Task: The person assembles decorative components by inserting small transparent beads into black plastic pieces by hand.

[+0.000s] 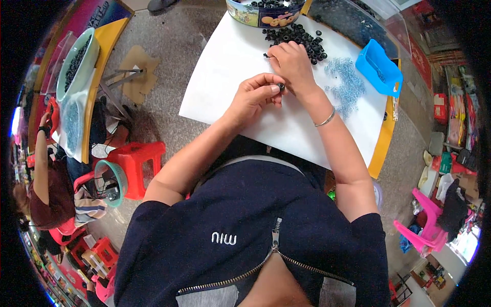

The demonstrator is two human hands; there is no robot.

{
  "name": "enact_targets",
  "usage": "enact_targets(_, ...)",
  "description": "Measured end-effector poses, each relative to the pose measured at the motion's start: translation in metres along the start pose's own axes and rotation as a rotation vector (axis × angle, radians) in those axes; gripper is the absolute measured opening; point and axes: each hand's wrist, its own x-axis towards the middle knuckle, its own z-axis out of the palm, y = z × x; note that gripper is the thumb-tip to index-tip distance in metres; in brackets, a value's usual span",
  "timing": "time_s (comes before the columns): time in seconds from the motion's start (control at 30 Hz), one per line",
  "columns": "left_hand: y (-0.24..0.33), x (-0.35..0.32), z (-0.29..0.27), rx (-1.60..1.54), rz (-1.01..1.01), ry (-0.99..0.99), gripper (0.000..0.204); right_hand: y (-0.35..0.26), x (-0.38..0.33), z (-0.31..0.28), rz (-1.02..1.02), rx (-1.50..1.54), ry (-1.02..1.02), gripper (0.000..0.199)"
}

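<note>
My left hand (254, 100) pinches a small black ring-shaped part (281, 87) between thumb and fingertips, above the white sheet (215, 82). Beyond it, my right hand (292, 64) is closed, its fingers curled at the near edge of a pile of black ring-shaped parts (318, 50). At its fingertips shows a small black piece (266, 55), too small to make out in detail. Right of my right wrist, many tiny clear-blue pieces (348, 87) lie spread on the sheet.
A round printed tin (263, 20) with black parts stands at the far edge. On the right is a blue plastic tray (376, 66). To the left, another person (48, 189) sits at a table with a pale green basin (82, 61). A red stool (135, 169) stands nearby.
</note>
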Motion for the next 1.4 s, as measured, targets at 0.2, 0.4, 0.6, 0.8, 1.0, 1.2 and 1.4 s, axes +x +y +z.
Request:
enact_targets(0.2,0.0,0.001,0.0,0.002,0.004,0.005,0.021,0.001,-0.012,-0.015,0.045,0.124,0.142,0.014)
enact_targets(0.4,0.002,0.002,0.004,-0.01,-0.024,0.055,0.018,-0.024,-0.038,-0.059,0.794,1.099,0.059,0.017)
enact_targets(0.6,-0.001,0.003,0.002,0.012,-0.006,0.044,0.019,-0.044,-0.055,-0.071,0.781,1.271,0.07,0.014)
enact_targets(0.8,-0.001,0.002,0.005,0.043,-0.02,0.054,0.02,-0.047,-0.06,-0.072,0.677,0.999,0.052,0.011)
enact_targets(1.0,-0.004,0.002,0.003,0.09,0.005,0.025,0.021,-0.055,-0.06,-0.078,0.611,0.801,0.071,0.009)
enact_targets(1.2,0.0,0.003,0.007,0.141,-0.062,0.044,0.022,-0.055,-0.066,-0.072,0.574,0.698,0.11,0.008)
enact_targets(1.4,-0.004,0.001,0.008,0.29,-0.052,0.038,0.022,-0.049,-0.068,-0.075,0.326,0.423,0.135,0.008)
